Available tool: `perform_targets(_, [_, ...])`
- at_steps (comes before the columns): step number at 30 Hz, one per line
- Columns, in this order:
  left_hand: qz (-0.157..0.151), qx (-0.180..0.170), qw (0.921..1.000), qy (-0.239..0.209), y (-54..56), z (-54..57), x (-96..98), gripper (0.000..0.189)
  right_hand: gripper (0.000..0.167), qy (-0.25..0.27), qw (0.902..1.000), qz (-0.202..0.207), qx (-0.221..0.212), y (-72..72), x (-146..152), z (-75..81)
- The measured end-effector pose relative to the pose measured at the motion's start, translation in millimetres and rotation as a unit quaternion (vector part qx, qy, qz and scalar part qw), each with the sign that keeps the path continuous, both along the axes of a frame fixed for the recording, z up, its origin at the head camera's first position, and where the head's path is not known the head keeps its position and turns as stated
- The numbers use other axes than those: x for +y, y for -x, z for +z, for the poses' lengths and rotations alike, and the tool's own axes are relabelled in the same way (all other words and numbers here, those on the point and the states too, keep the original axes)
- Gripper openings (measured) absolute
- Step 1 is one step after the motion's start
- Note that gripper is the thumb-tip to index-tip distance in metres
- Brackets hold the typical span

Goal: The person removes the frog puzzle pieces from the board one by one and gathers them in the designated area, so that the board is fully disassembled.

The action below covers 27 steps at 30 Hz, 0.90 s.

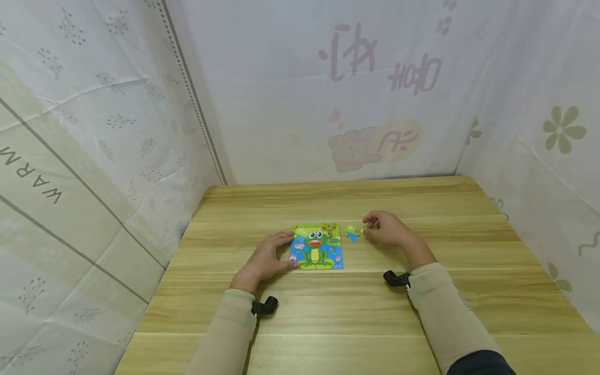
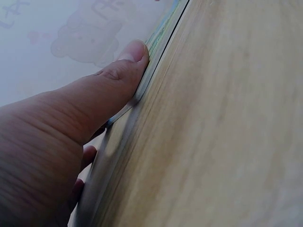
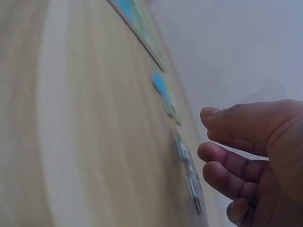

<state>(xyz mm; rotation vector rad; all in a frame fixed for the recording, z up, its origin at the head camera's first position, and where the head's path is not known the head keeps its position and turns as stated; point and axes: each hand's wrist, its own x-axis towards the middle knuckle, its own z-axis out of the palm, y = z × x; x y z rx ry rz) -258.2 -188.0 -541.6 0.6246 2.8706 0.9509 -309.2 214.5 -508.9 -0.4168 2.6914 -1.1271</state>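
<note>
Fingers (image 1: 281, 238) of the left hand (image 1: 265, 258), spread, touching the frog puzzle (image 1: 316, 255), and of the right hand (image 1: 388, 229), loosely bent, beside small pieces (image 1: 351, 231) on the tabletop (image 1: 323, 317).

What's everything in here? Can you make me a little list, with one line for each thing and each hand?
Frog picture: green frog, mouth open, blue and green around it
Loose pieces: lying on the right of the frog picture, apart from it
Left hand: touching the frog picture's left side
Right hand: fingers bent, close to the loose pieces, no piece seen held
Table: light brown, wood-patterned
Back cloth: pale, with a faint printed bear
</note>
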Motion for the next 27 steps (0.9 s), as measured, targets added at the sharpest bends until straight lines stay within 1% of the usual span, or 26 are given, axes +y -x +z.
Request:
perform_targets(5, [-0.001, 0.001, 1.0000, -0.003, 0.0, -0.3, -0.6, 0.089, 0.029, -0.018, 0.9997, 0.008, 0.016, -0.3, -15.9, 1.0])
perform_targets(12, [-0.004, 0.004, 1.0000, -0.005, -0.4, -0.7, -0.3, 0.092, 0.033, -0.020, 0.9988, 0.028, 0.036, 0.6, -37.1, 0.2])
perform_targets(18, [-0.001, -0.004, 1.0000, -0.001, -1.4, -1.8, 0.3, 0.094, 0.037, -0.047, 0.9966, 0.042, 0.053, 3.3, -55.4, -2.2])
perform_targets(23, [0.003, -0.003, 1.0000, 0.000, -0.8, -2.6, 0.8, 0.093, 0.038, -0.059, 0.9955, 0.041, 0.062, 2.8, -67.2, -2.8])
perform_targets(27, [0.000, 0.000, 1.0000, -0.004, -1.0, 0.6, 0.6, 0.093, 0.039, -0.071, 0.9943, 0.041, 0.067, 2.7, -72.6, -3.1])
